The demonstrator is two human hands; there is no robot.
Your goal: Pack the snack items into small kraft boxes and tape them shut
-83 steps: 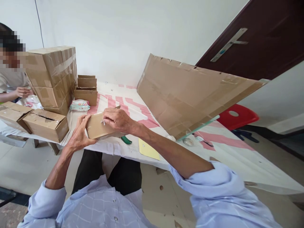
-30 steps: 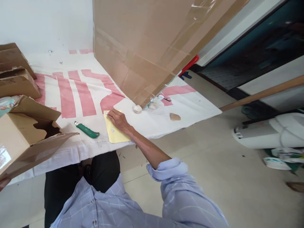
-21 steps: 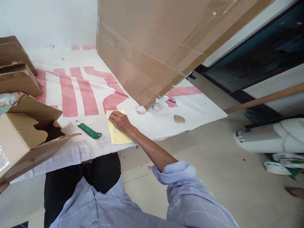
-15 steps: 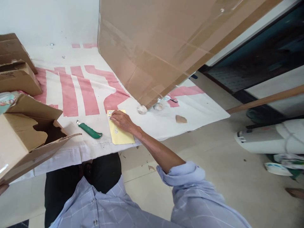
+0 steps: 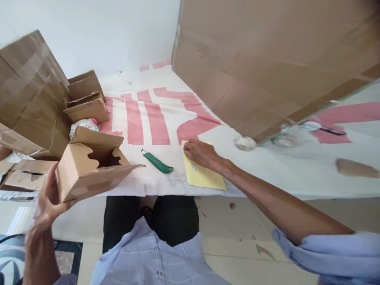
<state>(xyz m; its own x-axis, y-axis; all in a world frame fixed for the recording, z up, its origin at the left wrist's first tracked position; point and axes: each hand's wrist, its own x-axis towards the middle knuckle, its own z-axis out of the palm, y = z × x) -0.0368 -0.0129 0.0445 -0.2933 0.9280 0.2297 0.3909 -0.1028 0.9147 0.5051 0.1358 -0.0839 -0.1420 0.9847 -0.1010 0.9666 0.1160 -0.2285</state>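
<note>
My left hand (image 5: pixel 49 202) grips the lower left end of an open cardboard box (image 5: pixel 97 180), its thumb along the underside. The box is tilted at the table's front edge, with flaps raised and a dark inside. My right hand (image 5: pixel 202 153) rests on a yellow sheet (image 5: pixel 208 178) bearing small labels; its fingers are bent together at the sheet's upper left, and whatever they pinch is hidden. Between the box and the sheet lies a green utility knife (image 5: pixel 158 162) with its tip toward the upper left.
A big taped carton (image 5: pixel 267 59) stands at the back right, with tape rolls (image 5: pixel 245 143) by its lower corner. Another large carton (image 5: pixel 35 95) and smaller open boxes (image 5: pixel 87 109) are at the left. A cardboard scrap (image 5: pixel 356 168) lies at the right.
The view has swung left, so table items appear farther right. My left hand and more cartons have come into view. My right hand stays on the yellow sheet.
</note>
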